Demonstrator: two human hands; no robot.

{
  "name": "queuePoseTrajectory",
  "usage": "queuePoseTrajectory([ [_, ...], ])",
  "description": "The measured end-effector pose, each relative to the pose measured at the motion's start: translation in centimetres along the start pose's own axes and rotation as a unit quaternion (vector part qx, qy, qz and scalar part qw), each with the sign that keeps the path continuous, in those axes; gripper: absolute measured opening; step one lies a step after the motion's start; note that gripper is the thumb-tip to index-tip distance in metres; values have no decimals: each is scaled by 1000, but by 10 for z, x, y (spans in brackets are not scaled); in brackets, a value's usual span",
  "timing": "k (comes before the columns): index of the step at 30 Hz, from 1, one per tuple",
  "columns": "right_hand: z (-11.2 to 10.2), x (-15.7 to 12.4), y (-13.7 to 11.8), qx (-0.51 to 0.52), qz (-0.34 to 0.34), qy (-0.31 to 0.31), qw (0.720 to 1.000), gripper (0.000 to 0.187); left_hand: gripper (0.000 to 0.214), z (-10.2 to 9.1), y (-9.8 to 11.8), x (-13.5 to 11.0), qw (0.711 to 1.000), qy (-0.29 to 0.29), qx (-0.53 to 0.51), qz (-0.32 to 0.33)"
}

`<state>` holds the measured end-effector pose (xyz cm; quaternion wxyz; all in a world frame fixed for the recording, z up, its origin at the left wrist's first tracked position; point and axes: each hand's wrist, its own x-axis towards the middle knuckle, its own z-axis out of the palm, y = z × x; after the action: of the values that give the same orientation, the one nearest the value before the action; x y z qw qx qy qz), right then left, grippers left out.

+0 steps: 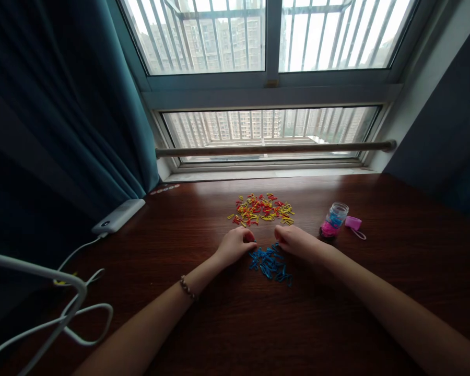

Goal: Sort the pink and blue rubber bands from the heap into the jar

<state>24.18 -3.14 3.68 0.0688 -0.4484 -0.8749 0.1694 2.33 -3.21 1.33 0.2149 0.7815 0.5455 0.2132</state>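
A loose pile of small blue loops (270, 262) lies on the brown wooden table; whether they are rubber bands or clips I cannot tell. My left hand (235, 244) rests at the pile's upper left edge, its fingers curled towards the thumb, with a speck of blue at the tips. At the upper right edge is my right hand (293, 240), its fingers closed; what they hold, if anything, is hidden. Just beyond both hands spreads a wider heap of similar red and yellow loops (263, 209).
A clear jar (335, 219) with pink and blue contents stands right of my right hand, beside a pink lid (353, 223) with a strap. On the left are a white power bank (119, 215), white cables (78, 297) and a blue curtain (113, 130). A window with a rail (274, 150) is behind.
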Motion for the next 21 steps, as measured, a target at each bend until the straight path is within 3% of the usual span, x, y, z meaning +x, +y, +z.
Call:
queuePoseTrajectory([
  [6, 18, -3, -1, 107, 27, 76, 991, 19, 14, 0, 2, -1, 999, -23, -2, 29],
  [10, 22, -8, -5, 124, 34, 99, 987, 16, 15, -2, 10, -2, 998, -47, -24, 36],
  [21, 19, -14, -16, 96, 16, 95, 991, 18, 24, -31, 21, -10, 969, -215, -46, 110],
])
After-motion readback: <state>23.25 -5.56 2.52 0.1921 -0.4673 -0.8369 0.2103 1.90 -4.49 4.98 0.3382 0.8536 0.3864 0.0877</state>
